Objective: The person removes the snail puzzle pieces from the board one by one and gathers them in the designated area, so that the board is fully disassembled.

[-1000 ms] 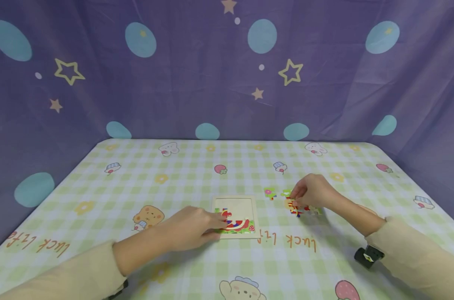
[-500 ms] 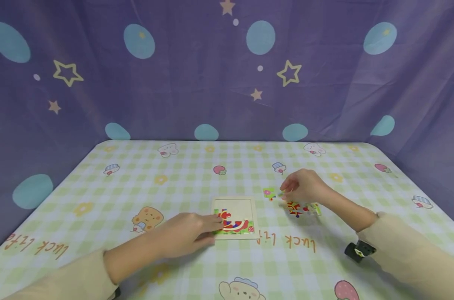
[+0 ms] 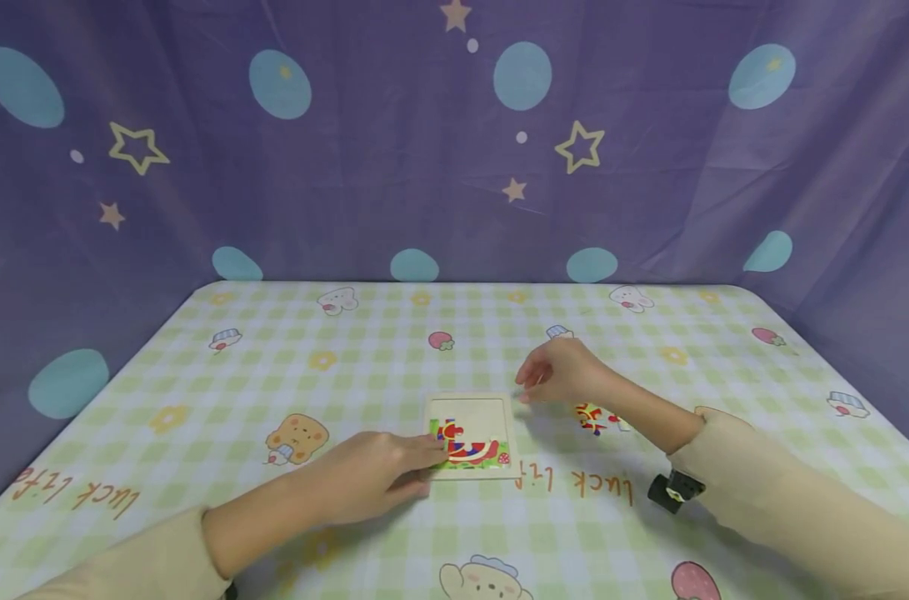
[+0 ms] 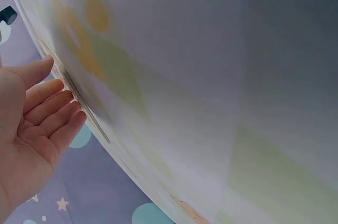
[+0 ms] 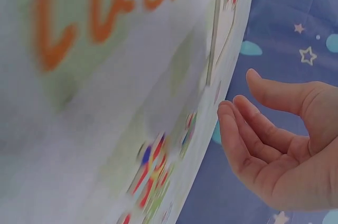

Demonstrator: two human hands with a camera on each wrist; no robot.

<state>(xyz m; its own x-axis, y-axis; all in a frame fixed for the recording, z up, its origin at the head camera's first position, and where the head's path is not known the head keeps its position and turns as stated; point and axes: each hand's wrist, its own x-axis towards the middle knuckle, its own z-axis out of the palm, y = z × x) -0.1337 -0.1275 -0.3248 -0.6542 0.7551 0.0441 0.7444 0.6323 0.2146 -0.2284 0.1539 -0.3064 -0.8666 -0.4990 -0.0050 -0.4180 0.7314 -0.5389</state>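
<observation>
On the table (image 3: 394, 367), near the middle: a square tray (image 3: 476, 415), lying flat, its far part showing bare pale base.
Fitted pieces (image 3: 472, 451): set in the near part and up the left side, forming a red, yellow and blue picture with green around it.
Left hand (image 3: 375, 471): at the tray's left side, fingers nearly straight and fingertips touching the tray and the picture's left edge; it grips nothing.
Right hand (image 3: 562, 372): just beyond the tray's far right corner, raised off the table, fingers bent and thumb apart from the fingertips seen at the wrist; whether a piece is held, I cannot tell.
Loose pieces (image 3: 591, 418): right of the tray, beside the right forearm, which partly hides them; blurred from the right wrist.
Sleeves (image 3: 784, 500): beige, with a black device (image 3: 675, 489) at the right cuff.
Backdrop (image 3: 394, 183): purple, with stars and blue ovals.
</observation>
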